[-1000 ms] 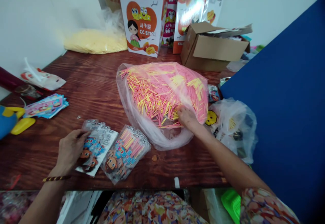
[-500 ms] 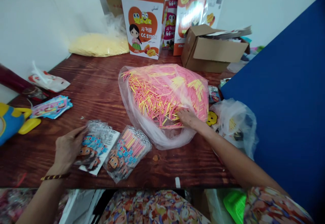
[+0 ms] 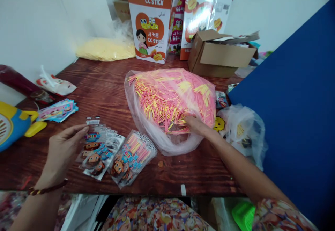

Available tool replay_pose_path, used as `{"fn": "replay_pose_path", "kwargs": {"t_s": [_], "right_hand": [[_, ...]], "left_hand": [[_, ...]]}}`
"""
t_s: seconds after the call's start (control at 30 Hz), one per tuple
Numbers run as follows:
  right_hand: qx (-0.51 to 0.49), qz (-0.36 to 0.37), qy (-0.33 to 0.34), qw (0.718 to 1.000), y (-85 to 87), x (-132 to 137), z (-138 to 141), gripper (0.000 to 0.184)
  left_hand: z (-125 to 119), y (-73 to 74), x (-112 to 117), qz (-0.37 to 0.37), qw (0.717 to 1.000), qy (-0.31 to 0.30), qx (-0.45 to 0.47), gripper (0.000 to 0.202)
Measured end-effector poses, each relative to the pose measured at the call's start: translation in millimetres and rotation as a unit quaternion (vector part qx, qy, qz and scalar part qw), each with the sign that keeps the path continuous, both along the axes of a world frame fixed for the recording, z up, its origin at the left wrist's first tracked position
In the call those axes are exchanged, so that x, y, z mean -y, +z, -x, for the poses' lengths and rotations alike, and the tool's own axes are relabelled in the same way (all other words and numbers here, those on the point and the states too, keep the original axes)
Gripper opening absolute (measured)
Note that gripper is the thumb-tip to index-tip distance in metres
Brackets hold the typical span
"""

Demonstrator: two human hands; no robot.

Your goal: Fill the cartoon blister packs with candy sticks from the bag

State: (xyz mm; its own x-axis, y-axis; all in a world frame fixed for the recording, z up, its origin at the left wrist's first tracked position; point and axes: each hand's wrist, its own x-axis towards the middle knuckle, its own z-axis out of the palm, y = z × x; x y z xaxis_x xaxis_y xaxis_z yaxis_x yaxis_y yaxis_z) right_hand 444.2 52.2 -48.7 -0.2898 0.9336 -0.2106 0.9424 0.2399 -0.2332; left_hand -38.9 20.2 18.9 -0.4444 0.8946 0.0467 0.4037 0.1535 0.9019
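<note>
My left hand (image 3: 66,147) pinches the edge of a clear plastic packet (image 3: 91,136) with a cartoon print, at the top of a fanned stack of flat packets (image 3: 101,156) on the table. Right of that stack lies a pile of similar packets (image 3: 133,157) with pink and yellow sticks showing inside. My right hand (image 3: 196,124) reaches into a large open clear bag (image 3: 157,140) full of thin pink and yellow sticks (image 3: 159,101). Its fingertips are hidden among the sticks, so their grip does not show.
Printed cartons (image 3: 149,24) and an open cardboard box (image 3: 222,54) stand at the back. A bag of yellow sticks (image 3: 106,49) lies back left. Blue packets (image 3: 59,110) and a blue-yellow toy-like object (image 3: 13,126) are left. A blue panel (image 3: 295,112) borders the right.
My left hand has drawn the top packet up and left, partly off the stack. My right hand has pushed slightly deeper into the sticks. The view has shifted a little.
</note>
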Motion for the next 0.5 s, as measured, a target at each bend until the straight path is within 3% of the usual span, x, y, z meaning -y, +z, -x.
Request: {"fn": "replay_pose_path", "kwargs": {"t_s": [0.17, 0.27, 0.37, 0.5], "right_hand": [[-0.123, -0.024, -0.045, 0.991, -1.4, 6, 5, 0.021], [-0.245, -0.048, -0.101, 0.963, -4.9, 5, 12, 0.023], [-0.398, -0.011, -0.145, 0.906, -7.5, 2, 19, 0.023], [-0.605, 0.083, -0.227, 0.759, -7.6, 4, 27, 0.031]], "left_hand": [[-25, 1.3, -2, 0.000, 0.990, -0.036, 0.138, 0.033], [-42, 1.4, -2, -0.013, 0.980, -0.080, 0.183, 0.031], [-58, 2.8, -1, -0.017, 0.972, -0.118, 0.204, 0.031], [-75, 1.7, 1, -0.007, 0.965, -0.145, 0.219, 0.031]]}}
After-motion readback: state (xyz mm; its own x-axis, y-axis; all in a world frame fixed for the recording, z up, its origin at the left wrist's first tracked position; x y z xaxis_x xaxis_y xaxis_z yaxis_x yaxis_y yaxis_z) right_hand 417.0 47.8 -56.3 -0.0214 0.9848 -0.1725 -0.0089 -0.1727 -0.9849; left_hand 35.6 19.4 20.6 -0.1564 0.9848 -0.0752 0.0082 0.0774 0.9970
